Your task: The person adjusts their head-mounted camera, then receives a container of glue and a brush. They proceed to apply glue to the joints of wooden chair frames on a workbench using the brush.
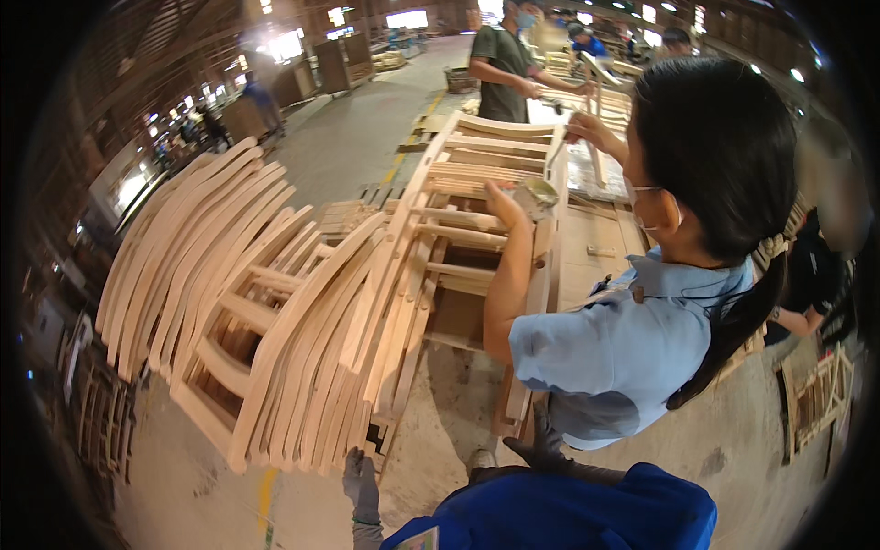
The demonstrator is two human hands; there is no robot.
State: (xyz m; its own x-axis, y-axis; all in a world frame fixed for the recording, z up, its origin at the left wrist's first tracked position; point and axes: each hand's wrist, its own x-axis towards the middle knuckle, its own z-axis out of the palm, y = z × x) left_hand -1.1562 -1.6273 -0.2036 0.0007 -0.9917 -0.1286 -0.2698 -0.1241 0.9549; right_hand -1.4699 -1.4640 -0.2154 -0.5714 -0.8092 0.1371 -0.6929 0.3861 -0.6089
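Note:
My left hand [361, 483], in a grey glove, is low at the centre, just beside the lower ends of stacked curved wooden chair-back frames [307, 367]. Its fingers point toward the stack and nothing shows in them. My right hand [543, 442], also gloved in grey, is out in front of my blue top with thumb and fingers apart. It hovers near the side of a co-worker in a light blue shirt [605, 367] and holds nothing visible. Ahead of me, more slatted wooden frames [467, 220] lie on a workbench.
The co-worker at my right has a small container [535, 197] in one hand, over the frames. Another person in a dark shirt [502, 73] stands beyond the bench. More curved wooden frames [174, 266] are stacked at the left. A wooden frame [820, 399] stands on the floor at far right.

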